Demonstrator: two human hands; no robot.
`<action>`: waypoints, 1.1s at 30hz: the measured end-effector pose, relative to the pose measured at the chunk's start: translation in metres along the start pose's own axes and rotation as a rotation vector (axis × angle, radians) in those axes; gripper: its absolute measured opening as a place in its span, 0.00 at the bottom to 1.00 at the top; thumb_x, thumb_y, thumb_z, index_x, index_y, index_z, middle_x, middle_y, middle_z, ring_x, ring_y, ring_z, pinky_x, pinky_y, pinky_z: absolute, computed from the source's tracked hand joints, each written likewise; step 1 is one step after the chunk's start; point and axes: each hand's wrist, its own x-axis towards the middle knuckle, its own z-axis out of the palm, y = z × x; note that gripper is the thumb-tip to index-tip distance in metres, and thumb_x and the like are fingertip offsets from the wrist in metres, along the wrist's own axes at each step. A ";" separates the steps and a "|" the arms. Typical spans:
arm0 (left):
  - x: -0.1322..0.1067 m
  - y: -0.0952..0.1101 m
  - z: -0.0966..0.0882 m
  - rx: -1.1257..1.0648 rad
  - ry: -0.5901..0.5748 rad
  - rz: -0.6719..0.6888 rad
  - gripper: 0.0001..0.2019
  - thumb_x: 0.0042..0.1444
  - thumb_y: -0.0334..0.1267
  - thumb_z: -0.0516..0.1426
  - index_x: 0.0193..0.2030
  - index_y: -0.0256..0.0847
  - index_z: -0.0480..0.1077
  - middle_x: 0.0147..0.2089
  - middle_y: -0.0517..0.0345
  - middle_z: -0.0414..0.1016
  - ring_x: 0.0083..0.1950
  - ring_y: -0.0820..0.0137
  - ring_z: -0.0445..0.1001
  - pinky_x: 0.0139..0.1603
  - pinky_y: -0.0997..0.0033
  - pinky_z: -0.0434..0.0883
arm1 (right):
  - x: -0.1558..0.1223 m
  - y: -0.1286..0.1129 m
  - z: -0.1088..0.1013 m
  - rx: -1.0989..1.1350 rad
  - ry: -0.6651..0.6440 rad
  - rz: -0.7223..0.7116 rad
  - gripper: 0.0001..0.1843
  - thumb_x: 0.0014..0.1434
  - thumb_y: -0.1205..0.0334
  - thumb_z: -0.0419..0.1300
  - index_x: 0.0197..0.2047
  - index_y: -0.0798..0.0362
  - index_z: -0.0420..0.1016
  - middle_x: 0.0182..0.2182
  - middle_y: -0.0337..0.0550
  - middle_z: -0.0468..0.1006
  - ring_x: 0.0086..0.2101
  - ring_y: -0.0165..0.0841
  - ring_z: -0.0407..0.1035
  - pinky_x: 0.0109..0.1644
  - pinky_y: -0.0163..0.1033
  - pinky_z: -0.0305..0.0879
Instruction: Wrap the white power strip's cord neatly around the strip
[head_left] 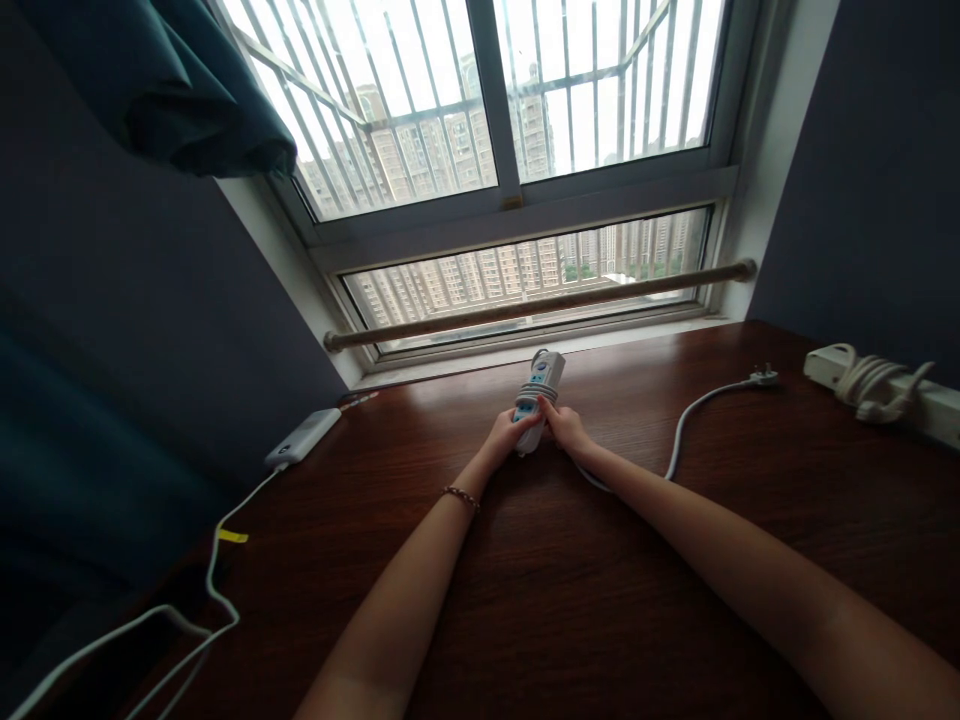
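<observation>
A white power strip (pixel 552 368) with blue socket faces stands tilted over the wooden table, its upper end pointing at the window. Several turns of its grey-white cord (pixel 537 393) are wound around the middle. My left hand (pixel 508 436) grips the strip from the left, thumb across its front. On the other side my right hand (pixel 564 424) is closed at the strip's edge, fingers on the wound cord. The loose length of cord passes under my right forearm and ends in a plug (pixel 763 375) lying on the table at the right.
At the right edge lies another white power strip (pixel 823 368) wrapped in its cord. A white power strip or adapter (pixel 309 437) with a cable (pixel 217 570) sits at the left table edge. Behind the table (pixel 637 600) are a window rail (pixel 540 308) and a curtain (pixel 202 90).
</observation>
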 end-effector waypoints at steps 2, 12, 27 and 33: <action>-0.001 0.001 0.000 0.006 0.003 0.002 0.10 0.53 0.39 0.58 0.36 0.33 0.69 0.30 0.59 0.71 0.29 0.74 0.69 0.33 0.70 0.67 | 0.000 0.000 0.000 0.007 -0.003 -0.001 0.29 0.61 0.42 0.46 0.25 0.59 0.67 0.19 0.35 0.66 0.21 0.25 0.64 0.29 0.34 0.63; -0.004 0.005 0.001 0.039 0.018 0.011 0.10 0.53 0.39 0.58 0.35 0.32 0.68 0.30 0.59 0.70 0.29 0.75 0.68 0.32 0.71 0.67 | -0.002 -0.001 0.000 0.016 0.004 -0.008 0.29 0.60 0.41 0.46 0.24 0.59 0.66 0.17 0.35 0.65 0.20 0.25 0.63 0.28 0.33 0.63; -0.005 0.007 0.002 0.012 0.012 0.004 0.10 0.52 0.39 0.58 0.35 0.32 0.68 0.30 0.60 0.69 0.28 0.76 0.67 0.30 0.73 0.66 | -0.004 -0.003 -0.001 -0.003 0.003 0.008 0.29 0.61 0.41 0.45 0.24 0.58 0.66 0.19 0.36 0.67 0.22 0.26 0.65 0.32 0.35 0.64; -0.005 0.006 0.002 0.014 0.020 -0.002 0.10 0.52 0.39 0.58 0.35 0.32 0.68 0.30 0.59 0.70 0.28 0.75 0.68 0.31 0.72 0.66 | -0.003 -0.003 0.000 -0.008 0.003 0.003 0.30 0.60 0.40 0.45 0.23 0.58 0.66 0.18 0.35 0.66 0.22 0.26 0.65 0.32 0.35 0.64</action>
